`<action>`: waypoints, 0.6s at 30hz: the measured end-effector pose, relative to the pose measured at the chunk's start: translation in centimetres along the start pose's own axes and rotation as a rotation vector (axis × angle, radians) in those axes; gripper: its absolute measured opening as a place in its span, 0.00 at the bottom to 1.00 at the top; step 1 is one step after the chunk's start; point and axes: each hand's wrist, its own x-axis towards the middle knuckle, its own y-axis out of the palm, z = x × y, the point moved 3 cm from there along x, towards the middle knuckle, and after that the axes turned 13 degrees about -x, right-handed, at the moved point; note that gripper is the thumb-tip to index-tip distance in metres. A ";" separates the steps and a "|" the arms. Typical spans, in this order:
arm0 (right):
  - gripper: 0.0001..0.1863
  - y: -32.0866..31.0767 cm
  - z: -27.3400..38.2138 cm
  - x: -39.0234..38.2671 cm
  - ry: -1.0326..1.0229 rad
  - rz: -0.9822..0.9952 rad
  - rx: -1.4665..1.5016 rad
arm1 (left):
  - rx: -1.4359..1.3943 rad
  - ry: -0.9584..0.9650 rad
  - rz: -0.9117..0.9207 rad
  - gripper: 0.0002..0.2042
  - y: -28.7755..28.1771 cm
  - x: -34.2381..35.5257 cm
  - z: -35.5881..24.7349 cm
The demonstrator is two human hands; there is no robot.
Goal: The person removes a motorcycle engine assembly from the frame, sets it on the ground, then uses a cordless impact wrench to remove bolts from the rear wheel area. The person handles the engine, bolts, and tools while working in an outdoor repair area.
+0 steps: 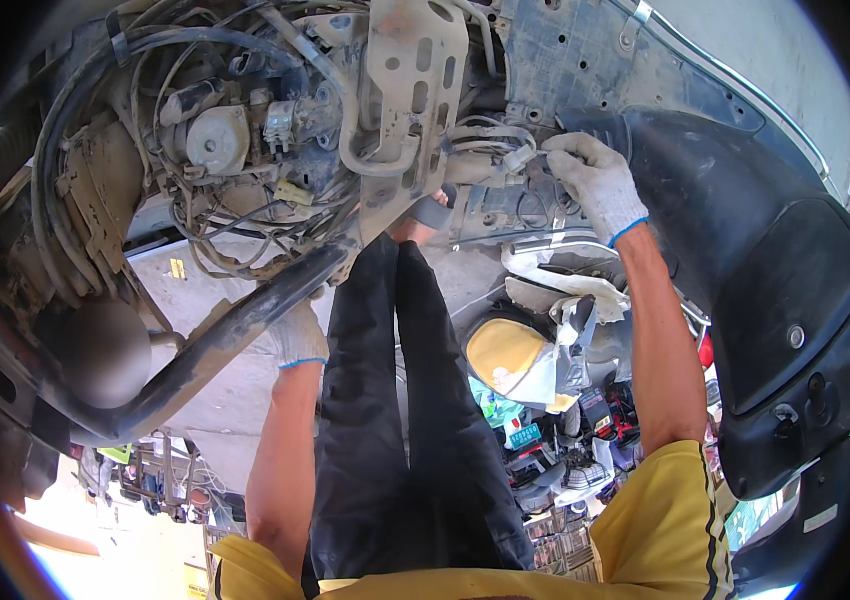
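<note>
My right hand [597,182], in a white knit glove with a blue cuff, is at the dusty vehicle frame with its fingers bent together. Its fingertips are beside a pale wire connector [520,158] and thin wires; what they hold, if anything, is too small to make out. My left hand [297,332], gloved the same way, is up against the underside of a thick dark frame tube [235,315]. That tube hides most of its fingers. Above it hang loose cables and a yellowish connector [293,193], next to a round dusty motor housing [218,140].
A slotted metal bracket [415,85] runs down the middle. On the right are black plastic body panels [775,250]. Beneath lie a yellow-lined shell [507,352] and a heap of mixed parts. My legs in dark trousers [370,400] stand between my arms.
</note>
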 end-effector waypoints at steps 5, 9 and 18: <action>0.13 1.7 1.9 0.4 -0.024 0.049 0.161 | 0.605 0.286 0.009 0.08 4.1 -7.2 -2.7; 0.13 3.5 0.5 2.8 -0.297 -0.072 0.111 | 1.451 0.495 0.400 0.13 10.4 -12.0 -7.4; 0.14 4.4 1.4 0.2 -0.507 -0.212 0.186 | 1.294 1.499 0.505 0.11 26.8 -5.1 -11.3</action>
